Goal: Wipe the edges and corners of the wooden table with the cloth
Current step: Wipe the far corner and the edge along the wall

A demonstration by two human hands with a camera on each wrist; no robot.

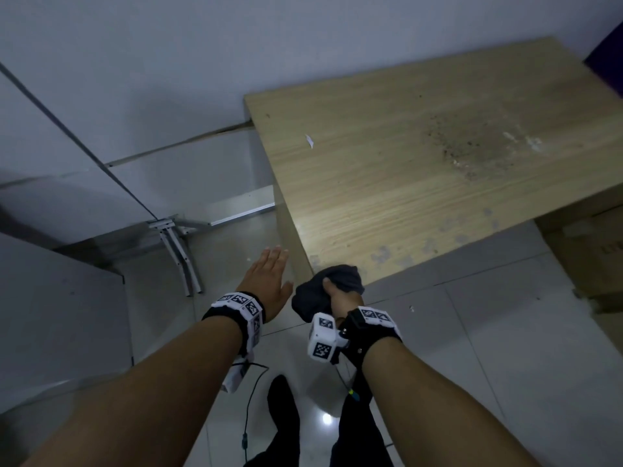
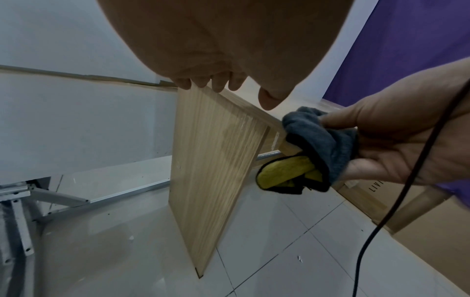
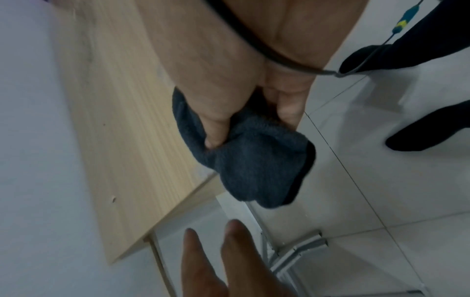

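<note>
At the near corner of the wooden table [image 1: 404, 156], the right hand [image 1: 340, 294] clutches a bunched cloth [image 1: 340, 276], thumb dug into the folds and fingers curled round it, so that the wad wraps over the corner itself; the left wrist view shows the cloth [image 2: 323, 140] grey on the outside with a yellow face and a dark hem, pressed against the end of the tabletop's edge, while the right wrist view shows the same cloth [image 3: 254, 164] hanging partly off the corner over the floor. Just beside it, the left hand [image 1: 266, 278] is held flat with fingers straight and together, gripping nothing, next to the table's upright side panel [image 2: 213, 170]; whether it touches the wood cannot be told. Both wrists carry black bands with white marker blocks [image 1: 322, 337], and thin cables [image 1: 247, 416] hang from them toward the floor. Farther along the tabletop lie a small white scrap [image 1: 309, 140], a dark speckled stain [image 1: 472, 146] and pale blotches along the near edge. Beyond the table stand a pale wall, a purple surface [image 2: 406, 40] at the far right, cardboard boxes [image 1: 590, 254] under the table's right side, and a grey metal bracket [image 1: 175, 251] lying on the glossy tiled floor [image 1: 472, 348]. Black-clad feet [image 1: 283, 416] stand below the arms
</note>
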